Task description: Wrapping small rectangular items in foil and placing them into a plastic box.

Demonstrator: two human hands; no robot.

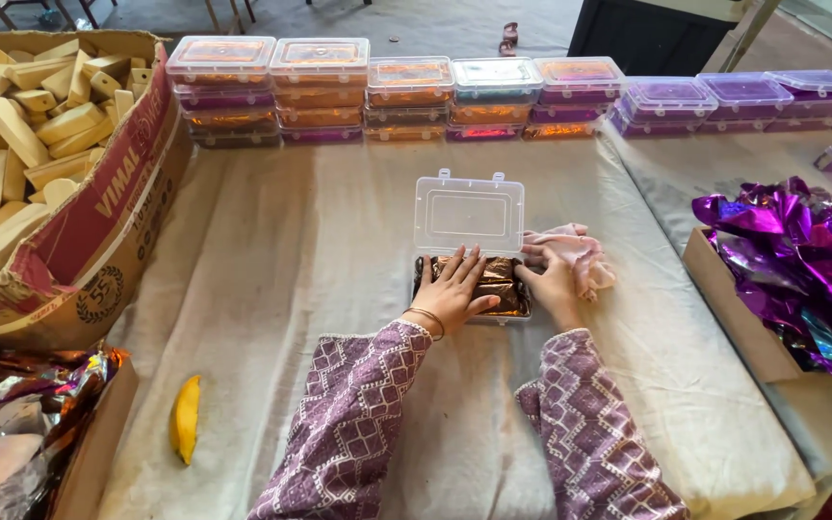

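Head view: both hands (503,289) press flat — apart, unclenched — on the open clear box (472,289) of bronze foil.

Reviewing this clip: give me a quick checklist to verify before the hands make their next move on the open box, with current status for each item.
1. Clear lid of the plastic box swung fully open, upright: ok.
2. Copper foil-wrapped contents sitting inside the rim: ok.
3. Left hand flat on the contents: ok.
4. Right hand steadying the box's right edge: ok.
5. Pink cloth clear of the hinge: cannot tell.
6. Contents low enough for the lid to close: cannot tell.
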